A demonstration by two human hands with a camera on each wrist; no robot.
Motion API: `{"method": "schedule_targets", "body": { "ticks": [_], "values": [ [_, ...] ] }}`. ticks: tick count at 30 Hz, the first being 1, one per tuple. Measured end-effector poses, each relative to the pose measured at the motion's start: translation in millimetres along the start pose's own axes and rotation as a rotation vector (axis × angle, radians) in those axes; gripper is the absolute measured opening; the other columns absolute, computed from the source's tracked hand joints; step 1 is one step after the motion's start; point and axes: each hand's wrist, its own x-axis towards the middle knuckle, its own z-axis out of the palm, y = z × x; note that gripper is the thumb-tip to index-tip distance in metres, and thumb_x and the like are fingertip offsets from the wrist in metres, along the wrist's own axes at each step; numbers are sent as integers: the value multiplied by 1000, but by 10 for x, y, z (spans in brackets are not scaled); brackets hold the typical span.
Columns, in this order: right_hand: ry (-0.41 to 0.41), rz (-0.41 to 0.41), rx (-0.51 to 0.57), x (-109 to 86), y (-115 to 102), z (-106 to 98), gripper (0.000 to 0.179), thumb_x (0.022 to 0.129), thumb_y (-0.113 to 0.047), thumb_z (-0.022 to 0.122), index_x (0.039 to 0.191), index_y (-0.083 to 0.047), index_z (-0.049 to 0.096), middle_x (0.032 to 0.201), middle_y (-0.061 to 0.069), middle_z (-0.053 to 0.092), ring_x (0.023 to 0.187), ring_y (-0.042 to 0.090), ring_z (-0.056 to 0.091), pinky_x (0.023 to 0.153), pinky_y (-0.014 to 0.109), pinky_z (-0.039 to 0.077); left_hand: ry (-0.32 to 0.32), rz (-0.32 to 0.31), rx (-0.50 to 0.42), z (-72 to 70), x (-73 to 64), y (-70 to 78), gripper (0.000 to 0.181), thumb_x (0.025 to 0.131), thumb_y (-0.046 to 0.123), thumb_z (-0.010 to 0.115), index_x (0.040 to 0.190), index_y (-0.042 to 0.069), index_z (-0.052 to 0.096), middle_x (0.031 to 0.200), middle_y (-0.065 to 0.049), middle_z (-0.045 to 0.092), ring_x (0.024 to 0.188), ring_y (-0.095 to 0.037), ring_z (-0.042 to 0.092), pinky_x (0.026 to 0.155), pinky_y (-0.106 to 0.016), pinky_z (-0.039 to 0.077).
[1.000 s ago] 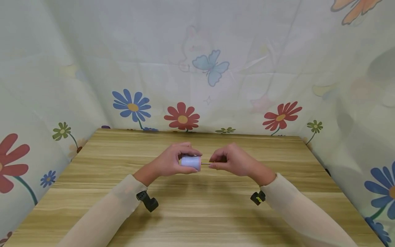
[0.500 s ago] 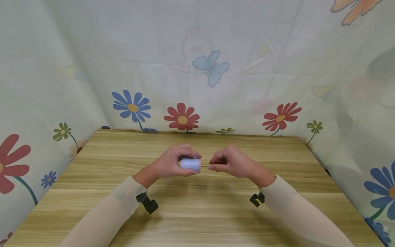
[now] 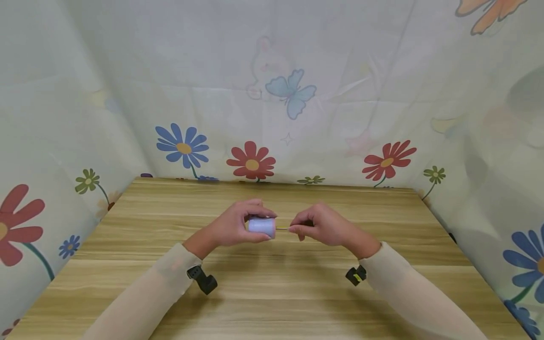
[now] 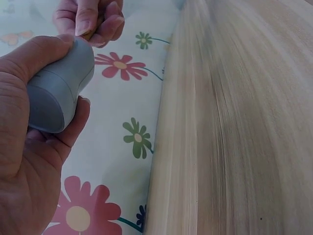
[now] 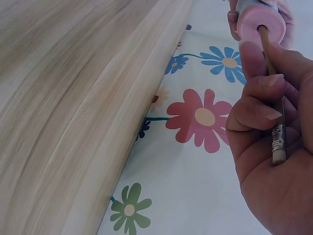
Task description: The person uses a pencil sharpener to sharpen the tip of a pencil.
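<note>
Both hands hover just above the wooden table (image 3: pixel 272 293), forearms angled in toward each other. The left hand (image 3: pixel 231 226) has its grip wrapped round a small pale blue cylinder with a pink end face (image 3: pixel 262 225), held sideways. The right hand (image 3: pixel 325 226) pinches a thin wooden pencil with a metal ferrule (image 5: pixel 274 105), its tip poked into the pink face's centre hole. Compared with a second ago, the right hand sits slightly lower; the cylinder has barely shifted.
</note>
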Motion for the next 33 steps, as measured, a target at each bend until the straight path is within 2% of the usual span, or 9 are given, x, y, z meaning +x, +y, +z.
{"method": "schedule_targets", "body": {
  "ticks": [5, 13, 20, 27, 33],
  "values": [
    [-7, 13, -6, -9, 30, 1, 9, 98, -21, 70, 96, -21, 78, 72, -8, 68, 54, 5, 47, 54, 22, 42, -3, -20, 2, -16, -3, 7, 43, 82, 28, 88, 123, 23, 74, 100, 7, 63, 85, -14, 60, 67, -29, 55],
    [8, -11, 3, -33, 58, -10, 9, 97, -25, 72, 95, -22, 80, 78, -6, 68, 60, 5, 51, 58, 23, 46, -9, 2, 0, -6, -7, 2, 42, 83, 26, 87, 123, 22, 74, 100, 7, 64, 85, -14, 60, 67, -30, 55],
    [29, -28, -15, -60, 62, -23, 8, 94, -18, 74, 98, -21, 81, 83, -9, 67, 65, 7, 53, 61, 24, 47, -15, -11, 1, -8, -11, -17, 44, 82, 24, 87, 123, 23, 74, 101, 8, 64, 87, -14, 61, 69, -30, 57],
    [43, -19, -17, -103, 78, -45, 9, 96, -26, 73, 100, -23, 81, 85, -10, 68, 67, 8, 54, 62, 24, 48, -15, -4, -8, 0, -1, -19, 45, 82, 23, 87, 124, 21, 73, 103, 6, 65, 86, -14, 62, 68, -32, 57],
    [54, 5, -13, -133, 77, -68, 10, 96, -27, 73, 101, -23, 81, 88, -10, 70, 70, 8, 56, 63, 25, 50, -26, -8, 9, -17, 17, 24, 46, 83, 27, 87, 126, 19, 72, 105, 4, 66, 88, -13, 61, 71, -30, 56]
  ]
}}
